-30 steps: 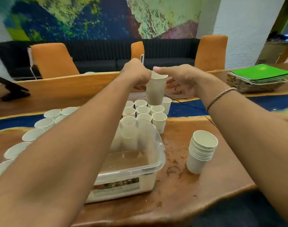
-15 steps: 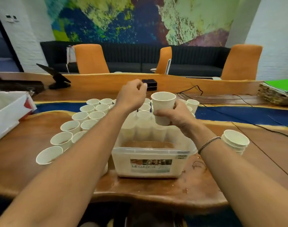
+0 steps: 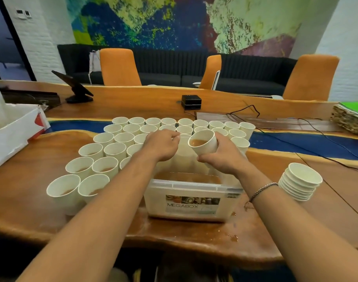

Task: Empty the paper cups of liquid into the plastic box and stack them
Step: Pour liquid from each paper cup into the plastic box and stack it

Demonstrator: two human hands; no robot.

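Right arm: I see it reaching in from the lower right, forearm angled up over the near edge of the desk (image 3: 21, 190), with a chain bracelet (image 3: 263, 189) at the wrist.
Right hand (image 3: 220, 157): raised above the far side of the plastic box (image 3: 192, 202), palm turned inward.
Right fingers: wrapped round the held paper cup (image 3: 203, 144) from behind and below, with the thumb under its base.
Held paper cup: tilted with its mouth towards the left hand. I can see brown liquid inside it, close to the lower rim.
Left arm: stretched forward from the lower left, roughly parallel with the right arm.
Left hand (image 3: 161, 145): knuckles up, hovering over the cups just behind the box's far-left corner.
Left fingers: curled in, tips drawn together beside the thumb. I can make out nothing held in them.
Plastic box: clear, standing near the middle of the desk's near edge, with a layer of brown liquid (image 3: 186, 177) in the bottom.
Filled cups (image 3: 113, 151): rows standing upright, spread from left of the box round behind it towards the far edge. Several show brown liquid.
Stack of empty cups (image 3: 300, 182): nested and leaning slightly, to the right of the box and apart from it.
Desk surface: I note wet spots (image 3: 233, 238) by the box's near-right corner.
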